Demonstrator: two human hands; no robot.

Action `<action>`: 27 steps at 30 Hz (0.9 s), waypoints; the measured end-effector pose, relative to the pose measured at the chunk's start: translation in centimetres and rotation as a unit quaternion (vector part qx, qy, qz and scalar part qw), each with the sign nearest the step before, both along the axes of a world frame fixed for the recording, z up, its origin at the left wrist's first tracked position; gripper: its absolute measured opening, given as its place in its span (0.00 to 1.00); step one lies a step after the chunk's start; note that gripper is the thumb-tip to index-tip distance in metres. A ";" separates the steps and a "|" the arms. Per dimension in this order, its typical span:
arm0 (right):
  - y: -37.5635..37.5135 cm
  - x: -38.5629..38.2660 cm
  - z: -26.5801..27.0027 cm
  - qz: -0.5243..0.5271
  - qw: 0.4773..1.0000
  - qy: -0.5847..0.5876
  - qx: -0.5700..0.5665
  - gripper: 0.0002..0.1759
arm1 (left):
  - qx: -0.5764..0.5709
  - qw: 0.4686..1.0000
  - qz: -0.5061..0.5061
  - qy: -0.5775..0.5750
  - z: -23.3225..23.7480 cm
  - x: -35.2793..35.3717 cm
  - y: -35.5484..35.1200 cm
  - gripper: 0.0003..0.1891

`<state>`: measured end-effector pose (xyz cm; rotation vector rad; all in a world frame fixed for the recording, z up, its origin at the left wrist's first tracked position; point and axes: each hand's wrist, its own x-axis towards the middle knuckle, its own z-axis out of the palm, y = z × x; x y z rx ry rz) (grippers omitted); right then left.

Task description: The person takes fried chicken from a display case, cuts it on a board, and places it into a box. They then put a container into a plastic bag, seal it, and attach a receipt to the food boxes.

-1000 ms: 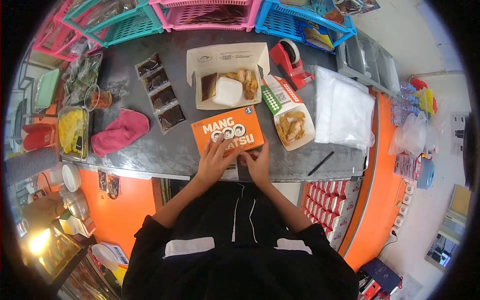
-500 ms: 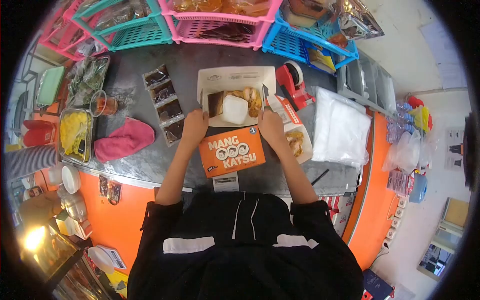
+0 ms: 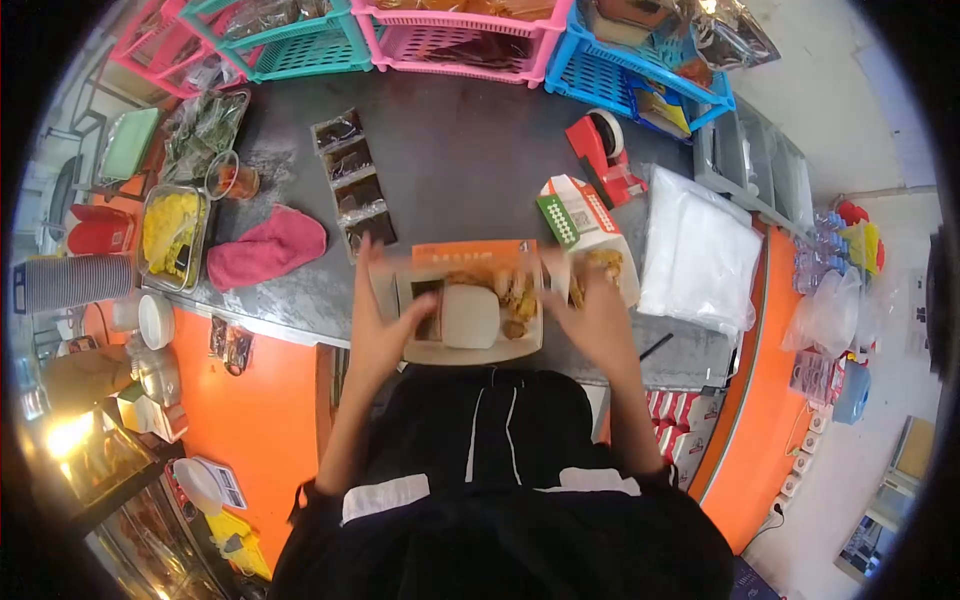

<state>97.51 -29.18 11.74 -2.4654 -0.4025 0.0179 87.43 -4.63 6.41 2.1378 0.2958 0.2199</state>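
An open white food box [image 3: 470, 355] lies at the counter's front edge, its orange printed lid [image 3: 450, 250] on the far side. Inside it are a white rounded block [image 3: 470, 316], browned pieces [image 3: 520, 300] at the right and a dark packet at the left. My left hand [image 3: 382, 335] is at the box's left side, thumb and fingers spread, the thumb over the dark packet. At the right side, my right hand [image 3: 600, 325] is blurred, its fingers apart, overlapping a smaller box [image 3: 600, 238] with browned food.
A strip of dark sachets [image 3: 358, 185], a pink cloth [image 3: 268, 248] and a tray of yellow food [image 3: 172, 235] are to the left. A red tape dispenser [image 3: 600, 160] and white plastic bags [image 3: 695, 250] lie right. Coloured baskets [image 3: 460, 48] line the back.
The food box has turned round and moved closer to my body, its orange lid now at the far side. Both hands have opened from its edges. The whole view has shifted slightly.
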 end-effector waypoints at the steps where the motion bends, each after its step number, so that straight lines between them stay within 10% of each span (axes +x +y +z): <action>1: 0.7 1.3 1.3 -0.001 1.000 -0.001 0.001 0.16 | -0.036 0.998 0.050 0.000 3.3 2.8 -1.1 0.21; 3: 2.4 3.1 3.0 -0.004 0.981 0.160 0.106 0.14 | -0.047 0.994 0.073 0.074 6.6 4.7 -1.0 0.23; 7: 0.4 -1.8 -3.1 0.102 0.975 -0.005 0.199 0.16 | 0.084 0.995 0.051 0.005 1.7 -0.7 -0.6 0.26; 12: 1.5 -5.3 -6.3 0.008 0.959 -0.012 0.284 0.21 | -0.048 0.996 0.073 -0.015 -1.7 -2.7 -2.8 0.22; 22: 0.2 -4.2 -5.5 0.078 0.977 0.021 0.199 0.27 | 0.124 0.992 -0.037 -0.006 -2.1 -2.6 -0.4 0.32; 27: -1.4 -4.1 -5.1 0.197 0.952 0.085 0.217 0.37 | -0.054 0.982 -0.139 -0.113 -2.1 -3.4 -0.2 0.42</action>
